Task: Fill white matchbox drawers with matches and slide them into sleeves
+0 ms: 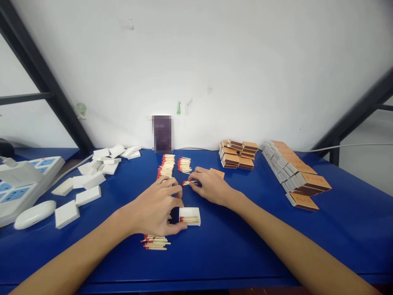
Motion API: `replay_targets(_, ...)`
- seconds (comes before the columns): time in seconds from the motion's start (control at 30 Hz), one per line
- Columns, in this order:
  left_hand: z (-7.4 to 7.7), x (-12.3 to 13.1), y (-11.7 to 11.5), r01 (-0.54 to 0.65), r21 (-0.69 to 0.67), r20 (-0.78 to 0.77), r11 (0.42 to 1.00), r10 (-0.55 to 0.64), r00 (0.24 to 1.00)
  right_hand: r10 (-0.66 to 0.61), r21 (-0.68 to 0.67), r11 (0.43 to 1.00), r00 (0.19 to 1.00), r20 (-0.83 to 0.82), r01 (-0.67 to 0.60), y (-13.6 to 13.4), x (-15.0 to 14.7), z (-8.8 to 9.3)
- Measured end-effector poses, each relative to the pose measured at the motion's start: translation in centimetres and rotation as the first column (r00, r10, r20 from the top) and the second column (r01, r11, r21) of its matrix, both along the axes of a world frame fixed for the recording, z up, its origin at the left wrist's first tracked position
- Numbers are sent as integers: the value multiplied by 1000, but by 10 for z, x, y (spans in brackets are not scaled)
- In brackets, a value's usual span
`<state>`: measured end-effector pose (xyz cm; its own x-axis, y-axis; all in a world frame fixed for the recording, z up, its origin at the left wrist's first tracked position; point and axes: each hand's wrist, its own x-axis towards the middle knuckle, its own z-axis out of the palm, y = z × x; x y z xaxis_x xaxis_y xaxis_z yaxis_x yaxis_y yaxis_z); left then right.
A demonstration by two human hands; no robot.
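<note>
My left hand [159,205] rests over the table, its thumb and index finger at the near and far left corners of a small white matchbox tray [196,212], gripping it. Several red-headed matches [192,220] lie along the near side inside the tray. My right hand [211,185] pinches a small bunch of matches [185,183] just beyond the tray. Past my left fingers lies a long pile of matches [167,165], and a smaller pile [184,164] sits to its right. More matches [156,242] spread below my left hand, which partly hides some.
White matchbox trays [89,180] lie heaped at left, near a white oval object [35,214] and a power strip [30,192]. Orange matchboxes [238,155] stand stacked at the back; a longer stack [291,168] is at right. One orange box [217,173] lies behind my right hand.
</note>
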<state>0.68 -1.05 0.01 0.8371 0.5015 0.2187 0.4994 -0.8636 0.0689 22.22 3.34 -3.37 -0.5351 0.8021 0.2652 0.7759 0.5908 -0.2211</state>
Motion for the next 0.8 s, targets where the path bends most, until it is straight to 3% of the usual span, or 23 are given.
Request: replay_targets(0.8, 1, 0, 0, 12, -8, -10, 1000, -12, 1000, 12, 31, 999, 999, 33, -13, 2, -1, -1)
